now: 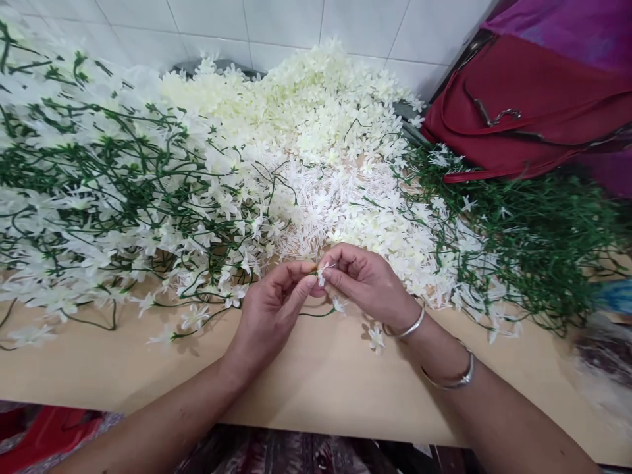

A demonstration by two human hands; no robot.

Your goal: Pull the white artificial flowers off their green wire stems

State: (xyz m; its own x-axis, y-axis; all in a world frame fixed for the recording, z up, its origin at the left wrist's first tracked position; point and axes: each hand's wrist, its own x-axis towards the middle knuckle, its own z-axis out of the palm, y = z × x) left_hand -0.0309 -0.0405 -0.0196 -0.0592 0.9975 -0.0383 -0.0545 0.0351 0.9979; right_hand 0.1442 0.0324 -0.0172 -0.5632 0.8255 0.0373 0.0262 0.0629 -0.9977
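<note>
Taking the small flower (322, 273) as the clock's centre, the left hand (269, 309) lies at eight o'clock, its thumb and index finger pinched on the flower's near edge. The flower sits right between the two sets of fingertips, above the desk (320, 382), with its petals hanging toward six o'clock; it is too small to tell its long axis for sure. The right hand (370, 283) comes in from between three and four o'clock, thumb and forefinger closed on the flower, and looks slightly the nearer. Two bangles (413, 321) circle that wrist and forearm.

On the surface, stemmed flowers (113, 204) heap up from nine to ten o'clock, with a loose bloom (195, 318) between eight and nine. Something red (44, 434) shows below the desk at eight o'clock. A broad mound of petals (316, 105) spreads at twelve, against the tiled wall (276, 26), with pale thin strands (340, 184) on its near side. A green stem (318, 314) lies at six o'clock, just below the fingers. Another bloom (376, 337) lies between four and five, near the right wrist. A red bag (523, 99) stands between one and two, behind a tangle of greenery (538, 230) near three o'clock.
</note>
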